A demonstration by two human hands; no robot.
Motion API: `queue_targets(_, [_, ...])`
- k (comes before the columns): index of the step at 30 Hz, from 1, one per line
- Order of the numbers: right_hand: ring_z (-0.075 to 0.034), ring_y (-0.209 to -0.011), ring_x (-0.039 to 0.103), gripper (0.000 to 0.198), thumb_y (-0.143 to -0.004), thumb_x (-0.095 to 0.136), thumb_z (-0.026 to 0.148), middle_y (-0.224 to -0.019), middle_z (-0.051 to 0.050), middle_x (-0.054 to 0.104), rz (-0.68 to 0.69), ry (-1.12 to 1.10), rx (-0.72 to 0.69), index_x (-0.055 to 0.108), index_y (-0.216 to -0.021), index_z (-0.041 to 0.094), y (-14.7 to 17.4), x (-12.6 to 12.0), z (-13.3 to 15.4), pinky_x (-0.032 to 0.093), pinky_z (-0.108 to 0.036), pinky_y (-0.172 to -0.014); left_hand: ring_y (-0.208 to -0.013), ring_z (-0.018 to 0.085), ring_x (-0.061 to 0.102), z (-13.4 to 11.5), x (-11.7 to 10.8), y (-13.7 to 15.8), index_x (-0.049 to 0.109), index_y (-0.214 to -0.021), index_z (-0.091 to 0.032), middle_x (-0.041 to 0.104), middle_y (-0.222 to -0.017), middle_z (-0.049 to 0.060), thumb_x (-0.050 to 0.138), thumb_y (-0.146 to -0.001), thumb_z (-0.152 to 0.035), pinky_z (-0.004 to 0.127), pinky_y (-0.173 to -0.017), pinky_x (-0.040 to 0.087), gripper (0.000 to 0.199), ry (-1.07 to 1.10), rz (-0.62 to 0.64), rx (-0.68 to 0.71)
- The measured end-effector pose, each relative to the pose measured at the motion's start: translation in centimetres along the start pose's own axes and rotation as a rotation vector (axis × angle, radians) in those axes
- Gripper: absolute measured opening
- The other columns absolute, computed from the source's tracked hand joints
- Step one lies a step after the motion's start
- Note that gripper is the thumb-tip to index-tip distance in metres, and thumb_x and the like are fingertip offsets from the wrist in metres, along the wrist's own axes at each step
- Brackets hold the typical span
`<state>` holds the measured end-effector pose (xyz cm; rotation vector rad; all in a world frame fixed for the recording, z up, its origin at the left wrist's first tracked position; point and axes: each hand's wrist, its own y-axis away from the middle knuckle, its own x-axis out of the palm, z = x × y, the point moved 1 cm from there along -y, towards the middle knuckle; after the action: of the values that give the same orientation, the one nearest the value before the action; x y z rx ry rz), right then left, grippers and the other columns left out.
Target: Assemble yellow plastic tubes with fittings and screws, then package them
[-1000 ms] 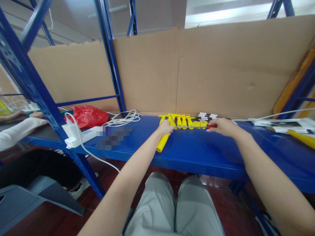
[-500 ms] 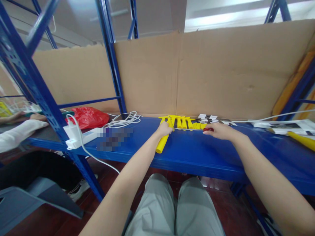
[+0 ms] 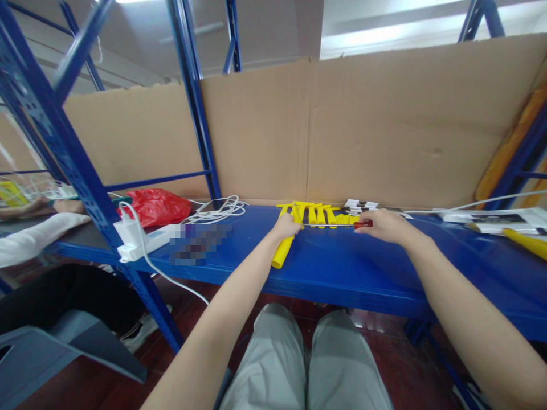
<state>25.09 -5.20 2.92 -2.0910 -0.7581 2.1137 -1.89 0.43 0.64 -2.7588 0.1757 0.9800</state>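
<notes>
**Screwdriver tip meets yellow handle on the blue shelf**

A long yellow plastic handle (image 3: 282,249) lies on the blue metal shelf (image 3: 350,267), its near end pointing toward the shelf's front edge. The left hand (image 3: 285,226) is closed around its far end, pinning it against the shelf. The right hand (image 3: 384,224) grips the red handle of a thin screwdriver (image 3: 337,225), whose slim metal shaft runs level and sideways to the left, with its tip reaching the left hand; whether the tip touches the yellow piece cannot be told.

Just behind the shaft, a row of more yellow plastic T-shaped parts (image 3: 318,212) lies side by side against the brown cardboard sheet (image 3: 376,125) that lines the back of the shelf. To the right of that row is a small stack of white-and-black cards (image 3: 361,204).

Farther left on the shelf lie a coil of white cable (image 3: 217,209), a white power strip (image 3: 143,242) with a charger plugged in, and a crumpled red plastic bag (image 3: 154,206). At the far right are a printed paper sheet (image 3: 498,219) and another yellow rod (image 3: 527,241). Beyond the blue upright post (image 3: 64,154) at the left, another person's white sleeve (image 3: 29,242) rests on the neighbouring surface.
</notes>
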Motion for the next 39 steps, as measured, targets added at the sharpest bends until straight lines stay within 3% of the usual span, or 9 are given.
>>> queue_targets(5, [-0.020,-0.068,0.065,0.027,-0.087,0.052,0.043,-0.077,-0.005,0.074,0.063,-0.031,0.014,0.068,-0.078,0.024,0.2,0.0,0.3,0.040,-0.029,-0.058,-0.049,0.012,0.058,-0.7,-0.4,0.7,0.064,-0.059,-0.010,0.059,-0.048,0.001,0.062,-0.073,-0.003,0.019,-0.051,0.044,0.016,-0.101,-0.024,0.008])
queue_targets(10, [-0.021,-0.063,0.063,0.019,-0.079,0.065,0.041,-0.073,-0.005,0.070,0.065,-0.017,0.042,0.060,-0.082,0.023,0.0,0.5,0.6,0.037,-0.028,-0.056,-0.048,0.013,0.059,-0.8,-0.5,0.7,0.063,-0.057,-0.010,0.060,-0.049,0.003,0.061,-0.073,-0.003,0.021,-0.052,0.046,0.018,-0.073,-0.024,-0.014])
queue_targets(15, [-0.019,-0.062,0.061,0.012,-0.079,0.063,0.034,-0.071,-0.004,0.069,-0.005,0.070,0.006,0.058,-0.077,0.023,-0.1,0.6,0.6,0.034,-0.027,-0.054,-0.045,0.011,0.055,-0.7,-0.4,0.4,0.060,-0.054,-0.011,0.056,-0.045,0.001,0.061,-0.073,-0.002,0.020,-0.051,0.045,0.021,-0.051,-0.025,-0.013])
queue_targets(23, [-0.019,-0.060,0.061,0.033,-0.090,0.047,0.041,-0.069,-0.007,0.070,0.123,-0.063,-0.018,0.061,-0.067,0.021,-0.2,0.7,0.3,0.038,-0.028,-0.054,-0.041,0.010,0.051,-1.0,-0.5,0.8,0.057,-0.050,-0.013,0.048,-0.039,-0.002,0.059,-0.074,-0.002,0.019,-0.047,0.041,0.026,-0.064,-0.022,-0.021])
queue_targets(29, [-0.018,-0.061,0.060,0.020,-0.076,0.067,0.040,-0.071,-0.003,0.068,0.040,-0.105,-0.001,0.056,-0.079,0.024,-0.3,1.5,0.0,0.038,-0.027,-0.053,-0.042,0.012,0.052,-0.5,-0.3,0.3,0.054,-0.048,-0.014,0.051,-0.042,-0.001,0.059,-0.073,-0.002,0.022,-0.052,0.045,0.028,-0.020,-0.013,-0.021])
queue_targets(34, [-0.019,-0.064,0.061,0.016,-0.080,0.062,0.035,-0.073,-0.004,0.068,0.014,-0.064,-0.018,0.053,-0.074,0.024,-0.3,1.2,0.0,0.038,-0.028,-0.057,-0.041,0.011,0.050,-0.5,-0.3,0.3,0.054,-0.049,-0.014,0.050,-0.042,-0.002,0.061,-0.073,-0.003,0.022,-0.050,0.043,0.027,-0.014,-0.011,-0.024])
queue_targets(39, [-0.021,-0.068,0.063,0.019,-0.087,0.054,0.034,-0.077,-0.007,0.071,0.109,-0.070,0.031,0.059,-0.074,0.022,-0.2,0.8,0.6,0.040,-0.029,-0.060,-0.042,0.011,0.049,-0.4,-0.2,0.1,0.055,-0.049,-0.014,0.050,-0.042,-0.002,0.062,-0.074,-0.005,0.022,-0.050,0.042,0.028,-0.010,-0.010,-0.021])
